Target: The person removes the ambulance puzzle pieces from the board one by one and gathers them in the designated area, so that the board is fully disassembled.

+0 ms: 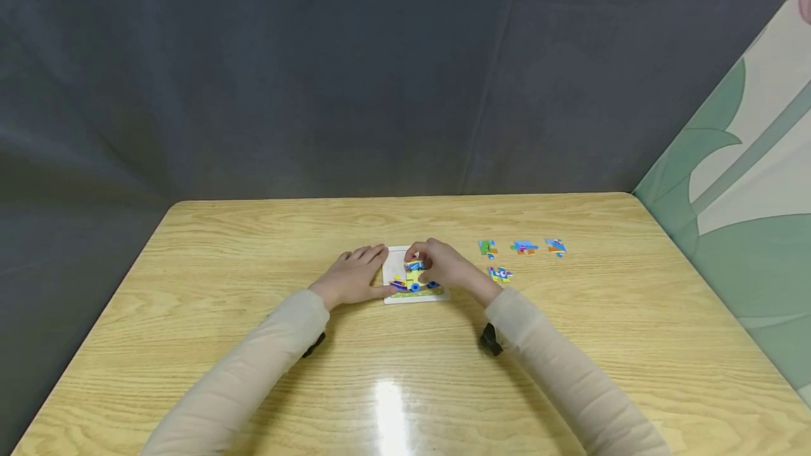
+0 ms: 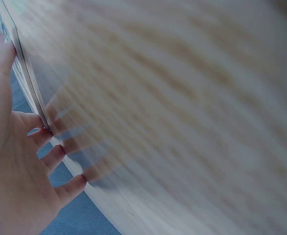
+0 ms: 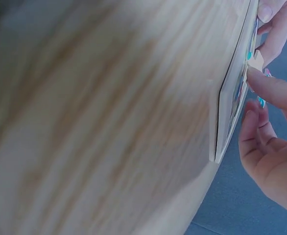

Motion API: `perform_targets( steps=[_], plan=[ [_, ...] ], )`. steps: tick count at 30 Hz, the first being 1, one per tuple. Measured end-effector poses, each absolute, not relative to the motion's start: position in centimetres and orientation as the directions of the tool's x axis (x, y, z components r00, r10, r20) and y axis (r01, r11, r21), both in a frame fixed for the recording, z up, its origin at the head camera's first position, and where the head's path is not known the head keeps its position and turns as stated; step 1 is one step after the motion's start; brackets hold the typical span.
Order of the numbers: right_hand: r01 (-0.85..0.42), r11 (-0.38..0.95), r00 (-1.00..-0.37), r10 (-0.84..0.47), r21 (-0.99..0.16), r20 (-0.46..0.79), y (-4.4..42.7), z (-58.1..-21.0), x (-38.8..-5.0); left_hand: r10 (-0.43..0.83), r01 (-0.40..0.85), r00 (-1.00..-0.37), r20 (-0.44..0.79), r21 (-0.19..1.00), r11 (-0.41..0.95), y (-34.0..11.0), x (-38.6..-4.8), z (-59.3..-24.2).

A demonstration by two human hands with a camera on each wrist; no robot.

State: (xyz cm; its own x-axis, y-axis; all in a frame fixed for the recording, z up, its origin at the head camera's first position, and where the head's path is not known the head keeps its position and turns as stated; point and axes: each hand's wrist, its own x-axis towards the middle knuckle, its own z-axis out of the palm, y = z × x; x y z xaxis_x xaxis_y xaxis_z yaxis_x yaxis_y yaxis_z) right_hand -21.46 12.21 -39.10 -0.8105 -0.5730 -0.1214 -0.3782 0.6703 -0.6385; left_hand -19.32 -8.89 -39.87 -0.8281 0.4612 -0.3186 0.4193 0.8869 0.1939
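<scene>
A white-framed puzzle board [image 1: 394, 256] lies on the table, its lower part filled with a colorful vehicle picture. My left hand [image 1: 356, 277] rests at the board's left side, fingers spread, thumb on its lower left; the left wrist view shows this hand [image 2: 23, 147] with fingertips on the table by the board's edge. Over the board's right half, my right hand [image 1: 443, 264] pinches a blue and yellow puzzle piece [image 1: 415, 265]. In the right wrist view, this hand [image 3: 275, 132] holds the piece [image 3: 256, 60] tilted above the board [image 3: 222, 127] between thumb and fingers.
Several loose pieces lie to the right: a green one [image 1: 486, 248], a blue and pink one [image 1: 524, 247], a blue and orange one [image 1: 555, 247] and one with eyes [image 1: 500, 274]. A dark curtain [image 1: 380, 76] hangs behind the wooden table [image 1: 253, 231].
</scene>
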Motion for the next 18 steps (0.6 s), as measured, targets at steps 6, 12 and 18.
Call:
perform_targets(
  steps=[6,12,18],
  plan=[
    [-0.381,0.621,-0.801,-0.592,-0.685,-0.091,12.48,-39.11,-21.38,0.457,0.415,-0.831,-0.318,0.192,0.889,-8.86,-19.29,-39.94],
    [-0.375,0.612,-0.815,-0.575,-0.696,-0.067,12.73,-39.1,-21.47,0.455,0.411,-0.831,-0.319,0.198,0.89,-8.83,-19.27,-39.93],
    [-0.264,0.651,-0.882,-0.461,-0.712,-0.095,12.53,-38.89,-21.41,0.462,0.416,-0.831,-0.311,0.205,0.886,-8.87,-19.22,-39.78]
  ],
)
